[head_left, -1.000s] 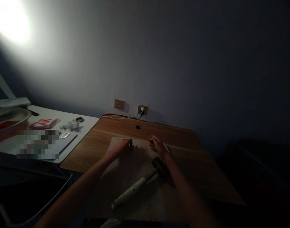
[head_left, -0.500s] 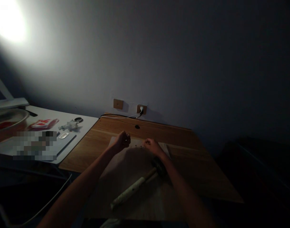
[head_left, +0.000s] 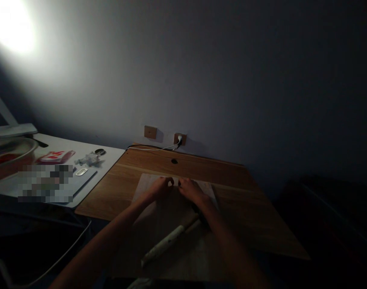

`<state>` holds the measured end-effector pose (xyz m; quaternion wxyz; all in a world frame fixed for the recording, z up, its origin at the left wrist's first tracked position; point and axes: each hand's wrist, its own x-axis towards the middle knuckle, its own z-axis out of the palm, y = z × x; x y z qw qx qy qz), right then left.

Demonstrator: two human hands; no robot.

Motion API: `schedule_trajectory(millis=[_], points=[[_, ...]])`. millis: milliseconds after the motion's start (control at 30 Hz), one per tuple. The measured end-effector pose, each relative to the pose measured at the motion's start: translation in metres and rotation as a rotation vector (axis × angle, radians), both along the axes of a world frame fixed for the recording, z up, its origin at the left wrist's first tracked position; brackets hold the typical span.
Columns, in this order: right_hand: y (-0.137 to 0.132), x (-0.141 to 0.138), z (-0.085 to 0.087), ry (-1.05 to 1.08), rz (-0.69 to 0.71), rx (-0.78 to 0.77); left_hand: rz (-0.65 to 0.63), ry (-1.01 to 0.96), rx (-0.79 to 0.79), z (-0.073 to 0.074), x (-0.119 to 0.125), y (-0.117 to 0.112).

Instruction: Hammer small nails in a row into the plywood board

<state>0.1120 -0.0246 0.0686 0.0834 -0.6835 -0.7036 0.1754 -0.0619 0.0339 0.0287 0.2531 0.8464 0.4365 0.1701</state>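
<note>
My left hand (head_left: 161, 188) is at the far end of a pale wooden board (head_left: 145, 182), its fingers curled down towards the surface. Close by on the right, my right hand (head_left: 189, 189) is bent over the same stretch of board, fingers closed. What either hand pinches is too small and dark to make out. A hammer (head_left: 163, 245) lies slantwise across the board, its pale wrapped handle towards me. My right forearm mostly covers its dark head.
The board lies on a brown wooden table (head_left: 249, 208). To the left, a white table (head_left: 111, 154) bears a clear bowl (head_left: 23, 154), a red and white packet (head_left: 55, 157), crumpled plastic (head_left: 90, 159) and a laptop-like grey slab (head_left: 84, 182). Cables run to a wall socket (head_left: 180, 139).
My left hand has come down onto the board from a raised fist, and my right hand has lowered slightly. Small upright pins seen between the hands before are now hidden.
</note>
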Motion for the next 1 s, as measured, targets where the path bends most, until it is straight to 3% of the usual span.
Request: schedule_trajectory(millis=[133,267,333,433,533,667,833,1000], points=[[0.004,0.003,0.003,0.063,-0.058,0.049,0.003,-0.011,0.015,0.005,0.001,-0.005],[0.008,0.012,0.009,0.151,-0.103,0.065,0.166,-0.357,-0.115,0.008,0.012,-0.003],[0.008,0.016,0.015,0.178,-0.105,0.055,0.249,-0.612,-0.354,0.012,0.018,-0.003],[0.006,0.016,0.026,0.191,-0.079,0.048,0.25,-0.939,-0.942,0.017,0.026,-0.007],[0.004,0.006,0.038,0.181,-0.021,0.044,0.259,-1.105,-1.333,0.017,0.03,-0.016],[0.001,-0.015,0.053,0.152,0.073,0.027,0.315,-1.246,-1.338,0.009,0.035,-0.031],[-0.002,-0.031,0.061,0.123,0.15,-0.005,0.237,-1.26,-1.291,0.003,0.038,-0.04],[-0.005,-0.035,0.066,0.14,0.194,-0.022,0.237,-1.281,-1.366,0.0,0.037,-0.039]])
